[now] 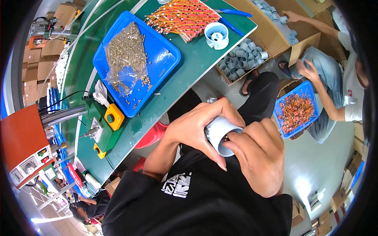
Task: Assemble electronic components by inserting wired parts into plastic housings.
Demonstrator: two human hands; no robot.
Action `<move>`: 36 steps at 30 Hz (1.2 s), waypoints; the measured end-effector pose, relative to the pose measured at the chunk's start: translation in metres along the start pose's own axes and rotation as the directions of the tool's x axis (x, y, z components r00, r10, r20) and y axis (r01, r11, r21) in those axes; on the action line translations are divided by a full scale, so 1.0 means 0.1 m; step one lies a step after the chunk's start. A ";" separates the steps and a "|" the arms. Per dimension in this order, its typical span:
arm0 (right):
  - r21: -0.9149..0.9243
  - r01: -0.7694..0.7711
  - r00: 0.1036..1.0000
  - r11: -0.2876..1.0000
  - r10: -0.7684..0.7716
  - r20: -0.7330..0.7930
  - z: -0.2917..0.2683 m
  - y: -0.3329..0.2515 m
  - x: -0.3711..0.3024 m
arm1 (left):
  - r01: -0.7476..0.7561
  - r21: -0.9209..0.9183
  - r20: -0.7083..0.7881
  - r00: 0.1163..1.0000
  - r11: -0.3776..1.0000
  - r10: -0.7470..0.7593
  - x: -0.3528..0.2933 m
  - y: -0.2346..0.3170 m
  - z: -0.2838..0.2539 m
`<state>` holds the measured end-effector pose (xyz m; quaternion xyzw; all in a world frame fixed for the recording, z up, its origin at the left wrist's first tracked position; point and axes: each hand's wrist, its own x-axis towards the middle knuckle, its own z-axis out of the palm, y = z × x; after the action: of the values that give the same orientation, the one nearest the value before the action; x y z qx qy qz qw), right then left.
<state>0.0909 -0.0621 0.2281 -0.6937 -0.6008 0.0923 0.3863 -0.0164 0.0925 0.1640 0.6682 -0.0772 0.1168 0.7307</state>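
In front of my chest, my left hand is wrapped round a light grey-blue plastic cup-shaped housing, its open mouth tilted toward my right. The fingers of my right hand are pinched together and reach inside that mouth. Something small and dark with a coppery glint shows at the fingertips, too hidden to name. A similar round housing with a central hub stands upright on the green table, near its edge.
A blue tray holds a plastic bag of small brass-coloured parts. Beyond lie orange wired parts and blue-handled pliers. At left stands a press with yellow button boxes. A co-worker sits right, beside a wire-filled blue tray and boxed grey cups.
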 end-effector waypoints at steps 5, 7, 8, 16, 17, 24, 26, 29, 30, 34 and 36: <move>-0.005 -0.015 1.000 1.000 0.015 -0.009 0.00 0.00 -0.01 | -0.019 0.000 0.005 1.000 1.000 0.019 0.01 -0.01 0.00; -0.005 -0.021 1.000 1.000 0.021 -0.019 0.01 0.00 -0.01 | -0.024 0.000 0.009 1.000 1.000 0.024 0.01 -0.01 0.00; 0.004 -0.025 0.999 1.000 0.025 -0.019 0.01 0.00 -0.02 | -0.033 0.005 0.007 0.999 0.999 0.033 0.01 -0.02 0.00; 0.071 -0.074 0.997 0.995 0.076 -0.028 0.00 0.00 -0.06 | -0.001 0.041 -0.006 1.000 0.999 0.001 0.00 0.03 0.02; 0.089 -0.100 0.995 0.991 0.102 -0.022 -0.01 0.00 -0.06 | 0.010 0.055 -0.008 1.000 0.998 -0.010 0.00 0.04 0.02; 0.377 -0.240 0.950 0.895 0.296 -0.099 0.08 0.10 -0.12 | 0.067 0.159 -0.080 0.995 0.985 -0.055 0.05 0.17 0.08; 0.464 -0.295 0.920 0.835 0.379 -0.097 0.12 0.15 -0.14 | 0.120 0.368 -0.112 0.990 0.922 -0.084 0.12 0.25 0.11; 0.500 -0.391 0.896 0.773 0.443 0.017 0.26 0.32 -0.27 | 0.252 0.510 -0.216 0.963 0.822 -0.161 0.12 0.29 0.19; 0.572 -0.429 0.867 0.700 0.497 0.042 0.32 0.39 -0.32 | 0.276 0.530 -0.238 0.956 0.802 -0.172 0.14 0.27 0.22; 0.865 -0.319 0.840 0.386 0.538 0.070 0.57 0.70 -0.43 | 0.359 0.699 -0.275 0.933 0.618 -0.231 0.24 0.30 0.33; 0.879 -0.307 0.840 0.365 0.538 0.070 0.63 0.77 -0.48 | 0.353 0.704 -0.262 0.936 0.617 -0.236 0.29 0.32 0.34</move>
<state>0.0998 -0.0769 0.1187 -0.5400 -0.2217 0.3962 0.7087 0.0038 0.0635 0.2061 0.8996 0.1406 0.0642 0.4085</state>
